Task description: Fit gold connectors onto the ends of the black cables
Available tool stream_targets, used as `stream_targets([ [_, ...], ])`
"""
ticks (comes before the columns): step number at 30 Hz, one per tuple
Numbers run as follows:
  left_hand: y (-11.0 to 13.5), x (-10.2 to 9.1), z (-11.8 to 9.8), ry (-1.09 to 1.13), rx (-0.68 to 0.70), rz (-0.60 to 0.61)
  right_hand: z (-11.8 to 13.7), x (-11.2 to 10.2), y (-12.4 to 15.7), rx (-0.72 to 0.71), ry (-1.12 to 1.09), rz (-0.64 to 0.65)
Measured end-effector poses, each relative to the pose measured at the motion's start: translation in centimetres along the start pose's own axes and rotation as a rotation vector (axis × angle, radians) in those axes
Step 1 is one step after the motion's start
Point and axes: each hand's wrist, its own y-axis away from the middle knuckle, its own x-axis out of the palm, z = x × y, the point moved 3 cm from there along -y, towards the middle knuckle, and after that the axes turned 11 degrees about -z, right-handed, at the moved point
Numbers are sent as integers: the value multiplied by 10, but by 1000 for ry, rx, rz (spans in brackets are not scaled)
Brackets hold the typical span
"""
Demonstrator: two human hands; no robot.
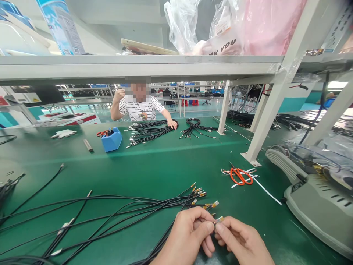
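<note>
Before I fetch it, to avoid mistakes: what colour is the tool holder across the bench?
The tool holder is blue, clearest in the head view.

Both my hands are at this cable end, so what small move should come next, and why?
I'd probably steady the cable end with your left hand and adjust it gently with your right hand, because both hands meet right there at the fingertips, while other cable ends lie just beyond.

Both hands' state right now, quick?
Left hand: closed, pinching at a cable end.
Right hand: closed, pinching at the same cable end.
</note>
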Motion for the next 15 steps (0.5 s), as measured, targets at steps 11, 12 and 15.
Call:
stream_targets([
  [11, 3, 4, -4, -32, -27, 22, 2, -1, 2, 32, -42, -53],
  [12, 4, 4, -5, -33, -30, 23, 2, -1, 2, 37, -53, -72],
  [15, 5, 5, -3, -22, -37, 21, 3, 0, 3, 53, -44, -44],
])
